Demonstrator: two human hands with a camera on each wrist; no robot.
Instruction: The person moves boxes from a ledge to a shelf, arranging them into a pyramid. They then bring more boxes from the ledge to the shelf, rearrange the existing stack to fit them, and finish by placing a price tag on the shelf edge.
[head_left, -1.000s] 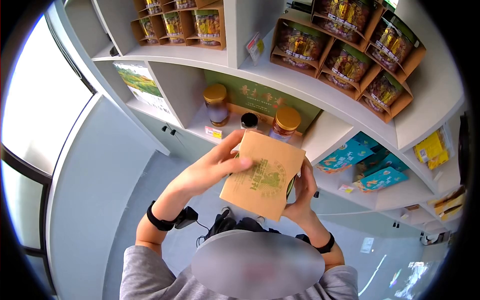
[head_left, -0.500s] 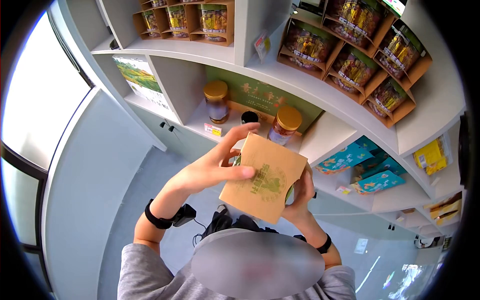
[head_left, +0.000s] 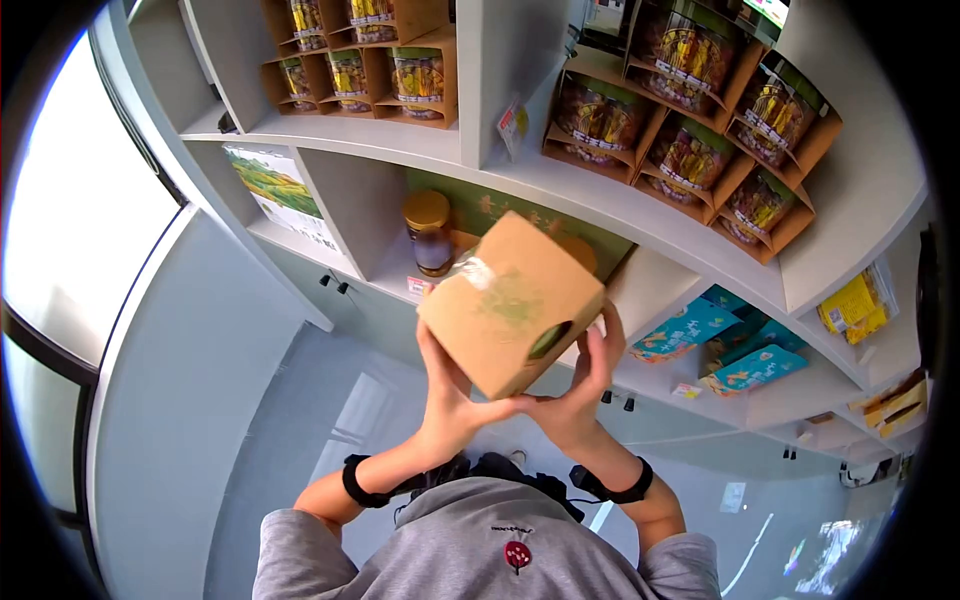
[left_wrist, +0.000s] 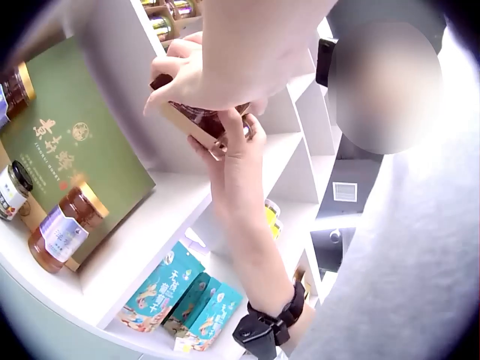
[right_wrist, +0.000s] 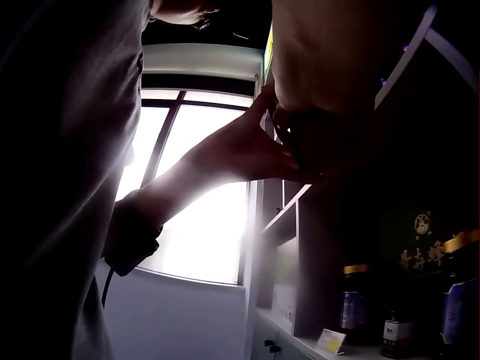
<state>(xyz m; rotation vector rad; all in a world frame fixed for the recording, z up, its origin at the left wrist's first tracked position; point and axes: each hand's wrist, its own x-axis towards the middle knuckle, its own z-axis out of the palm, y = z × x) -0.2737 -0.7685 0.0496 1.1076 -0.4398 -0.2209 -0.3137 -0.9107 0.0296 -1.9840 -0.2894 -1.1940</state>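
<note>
A brown cardboard box [head_left: 515, 300] with a blurred green print is held up in front of the shelves, tilted corner-on in the head view. A dark round cut-out shows green in its right side. My left hand [head_left: 452, 405] grips its left side and lower corner, and my right hand [head_left: 578, 405] grips the right side, the thumbs close together below. In the left wrist view, dark red contents [left_wrist: 202, 116] show at the box between the left hand [left_wrist: 184, 79] and right hand [left_wrist: 236, 142]. The right wrist view is too dark to show the box well.
Behind the box, a shelf holds gold-lidded jars [head_left: 428, 235] and a green gift box [left_wrist: 75, 135]. Above, several jars sit in cardboard dividers [head_left: 690, 150]. Blue packets [head_left: 755, 370] stand on the right shelf. A window [right_wrist: 199, 202] is on the left.
The box has turned and risen, now covering the black-lidded jar and most of the right gold-lidded jar. My left hand has shifted from the box's upper left and front face to its lower left.
</note>
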